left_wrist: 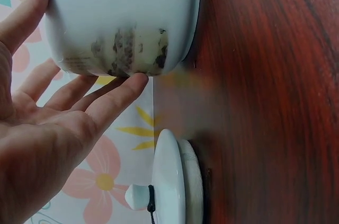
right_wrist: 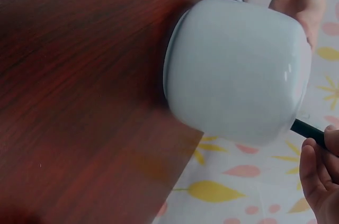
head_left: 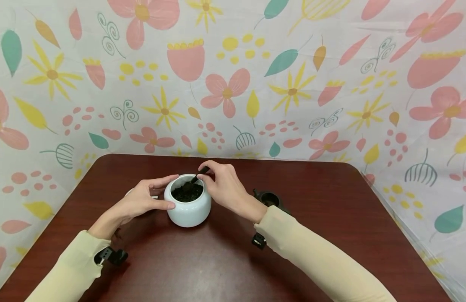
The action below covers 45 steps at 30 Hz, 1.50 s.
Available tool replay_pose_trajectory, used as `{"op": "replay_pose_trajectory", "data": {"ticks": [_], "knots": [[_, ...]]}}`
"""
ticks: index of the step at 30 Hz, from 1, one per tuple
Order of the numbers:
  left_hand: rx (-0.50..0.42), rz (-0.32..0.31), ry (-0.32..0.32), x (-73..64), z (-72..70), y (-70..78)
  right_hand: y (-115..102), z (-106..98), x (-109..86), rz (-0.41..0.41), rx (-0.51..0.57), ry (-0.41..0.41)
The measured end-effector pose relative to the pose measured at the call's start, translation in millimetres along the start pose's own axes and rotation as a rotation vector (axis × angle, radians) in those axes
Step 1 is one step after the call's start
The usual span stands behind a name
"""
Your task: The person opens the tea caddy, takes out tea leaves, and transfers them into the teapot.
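Note:
A round white ceramic jar [head_left: 189, 212] stands on the table, filled with dark loose leaves [head_left: 187, 193] that look like tea. My left hand [head_left: 146, 196] holds its left side, thumb in front and fingers toward the back. Printed dark marks show on the jar's wall [left_wrist: 124, 17] in the left wrist view. Between thumb and fingers, my right hand [head_left: 227, 186] pinches the dark handle of a small spoon [head_left: 195, 178]. Its head dips among the leaves inside the jar. In the right wrist view, the spoon's handle [right_wrist: 307, 131] sticks out over the rim.
A white lid [left_wrist: 168, 181] with a knob and black cord lies left of the jar, mostly hidden behind my left hand in the head view. A small dark vessel [head_left: 269, 199] stands beyond my right wrist. The brown table [head_left: 312, 180] meets a flower-patterned cloth [head_left: 225, 126].

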<state>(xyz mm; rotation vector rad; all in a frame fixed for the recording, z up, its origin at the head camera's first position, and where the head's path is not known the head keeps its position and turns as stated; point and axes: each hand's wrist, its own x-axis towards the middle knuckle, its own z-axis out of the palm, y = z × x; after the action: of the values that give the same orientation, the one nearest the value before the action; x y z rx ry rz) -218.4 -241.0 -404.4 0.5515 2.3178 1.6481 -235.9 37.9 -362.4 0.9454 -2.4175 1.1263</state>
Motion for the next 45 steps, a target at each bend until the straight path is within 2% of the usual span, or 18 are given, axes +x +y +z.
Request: {"op": "replay_pose_trajectory", "data": {"ticks": [9, 12, 20, 29, 37, 45], "knots": [[-0.006, -0.004, 0.012, -2.0, 0.9, -0.8, 1.4, -2.8, -1.0, -0.091, -0.089, -0.047], [-0.011, -0.007, 0.010, -2.4, 1.5, -0.8, 2.0, -2.0, -0.9, -0.097, -0.103, -0.078], [-0.023, -0.017, 0.010, -2.3, 2.7, -2.3, -0.1, 0.1, 0.1, -0.010, -0.040, -0.172], [-0.029, -0.016, 0.009, -2.0, 2.1, -1.9, -3.5, -2.9, 1.7, 0.065, 0.010, -0.214], [-0.011, -0.008, 0.013, -1.9, 1.3, -2.0, -3.2, -1.3, 0.4, 0.130, 0.073, -0.224], [-0.013, -0.002, 0.007, -1.8, 2.6, -3.1, -4.1, -3.0, 0.1, 0.200, 0.083, -0.216]]}}
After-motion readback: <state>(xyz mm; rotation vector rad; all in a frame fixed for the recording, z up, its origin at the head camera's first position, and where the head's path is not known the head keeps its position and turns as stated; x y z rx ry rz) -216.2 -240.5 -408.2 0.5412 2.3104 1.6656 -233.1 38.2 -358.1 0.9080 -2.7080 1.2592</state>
